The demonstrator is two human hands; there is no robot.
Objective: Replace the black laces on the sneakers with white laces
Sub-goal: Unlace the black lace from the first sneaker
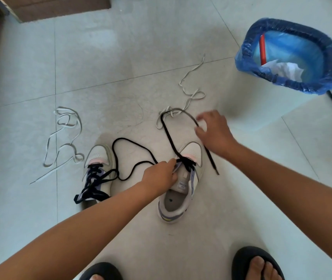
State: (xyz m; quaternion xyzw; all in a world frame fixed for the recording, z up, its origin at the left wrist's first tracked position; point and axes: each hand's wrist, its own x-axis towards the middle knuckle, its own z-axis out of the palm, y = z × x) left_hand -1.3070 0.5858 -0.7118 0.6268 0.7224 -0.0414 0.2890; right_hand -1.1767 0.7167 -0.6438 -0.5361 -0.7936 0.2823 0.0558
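Sandals [257, 263]: dark, worn, at the near edge of the tiled floor [108, 63]; not part of the job.
Right sneaker [181, 190]: pale, toe pointing away, mouth open toward the wearer; black lace out of the upper eyelets, threaded only near the toe. Judged light and apt to slide on smooth tile, so needs steadying at the tongue or eyelet row.
Left hand [161, 174]: grip closed, pinching the tongue edge of the right sneaker beside the last crossing of lace.
Black lace [168, 134]: soft flat cord, limp, looping forward from the toe eyelets and back past the shoe's outer side. Judged almost weightless, mildly grippy in the eyelets; best taken close to the eyelet and drawn straight along its run.
Right hand [213, 132]: blurred, beyond the toe, fingers curled at the far bend of the black lace; grip seemingly closed on it, though the blur leaves contact uncertain.
Left sneaker [98, 170]: beside the other, black lacing mostly in place, ends loose.
White lace, left [64, 146]: tangled heap, floor, just beyond the left sneaker. Limp, prone to knotting; best lifted by an end tip.
White lace, right [189, 85]: strung out beyond the right hand.
Bin [288, 57]: blue-lined, far right, holding crumpled paper.
Cardboard box [56, 7]: far left corner.
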